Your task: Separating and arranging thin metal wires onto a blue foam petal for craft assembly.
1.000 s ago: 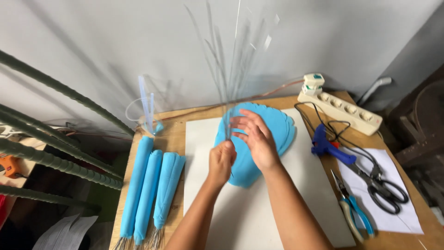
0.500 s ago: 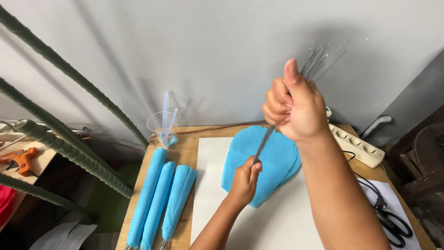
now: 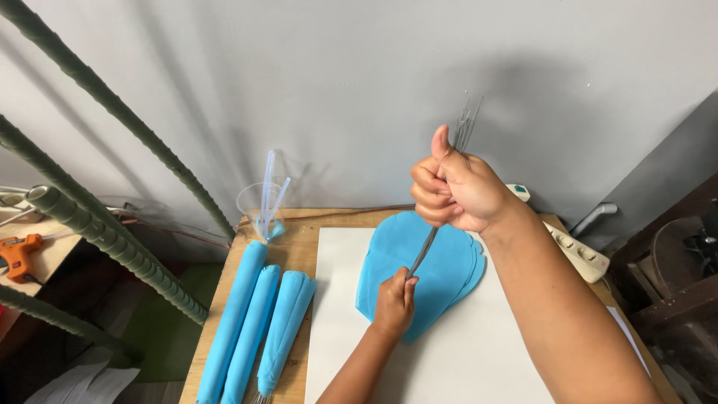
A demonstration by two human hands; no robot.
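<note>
Head view: gripping a bundle of thin wires (image 3: pixel 437 236), right hand (image 3: pixel 456 191) now fisted and raised higher than a second ago, left hand (image 3: pixel 394 299) pinching the lower end. Lying just under the left hand, blue petal sheets (image 3: pixel 449 262), uncovered now; three blue rolls (image 3: pixel 258 322) resting further left.

The right hand (image 3: pixel 456 187) is raised high and close to the camera, curled into a fist with the thumb pointing up, its forearm running down to the lower right. The left hand (image 3: pixel 394 303) sits lower and farther out, fingers pinched together, its forearm reaching up from the bottom edge.
</note>
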